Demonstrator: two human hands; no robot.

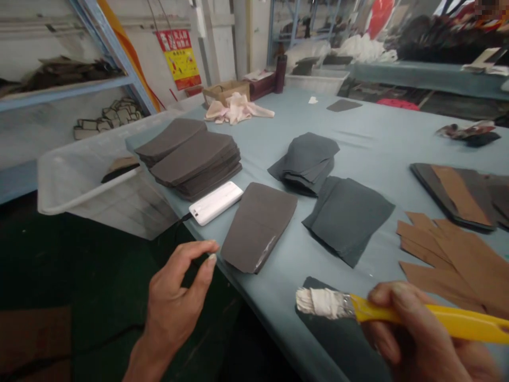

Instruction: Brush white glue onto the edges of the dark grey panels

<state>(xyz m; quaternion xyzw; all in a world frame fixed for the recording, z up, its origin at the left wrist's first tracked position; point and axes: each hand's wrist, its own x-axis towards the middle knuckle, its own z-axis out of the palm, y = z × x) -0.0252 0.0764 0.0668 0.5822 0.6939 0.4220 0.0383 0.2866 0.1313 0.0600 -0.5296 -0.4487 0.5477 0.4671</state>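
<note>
My right hand point(417, 323) is wrapped round the yellow handle of a paintbrush point(358, 307), whose pale bristles are caked with white stuff. Under the brush, at the table's near edge, lies a dark grey-green piece point(338, 339), partly covered by brush and hand. My left hand point(178, 292) hovers off the table edge, thumb and forefinger curved with a small gap between the tips and nothing visible in them. Closest to it is a brown-grey panel point(260, 225) with a shiny wet-looking streak along its right edge. Beyond that lies a white power bank point(217, 202) with a black cable.
Piles of brown-grey panels point(194, 159) stand at the table's left edge. Dark green pieces point(350, 215) lie mid-table, with brown strips point(449, 254) to the right. A translucent plastic bin point(99, 185) stands left of the table. Pinkish gloves point(238, 109) and a cardboard box point(226, 91) sit farther back.
</note>
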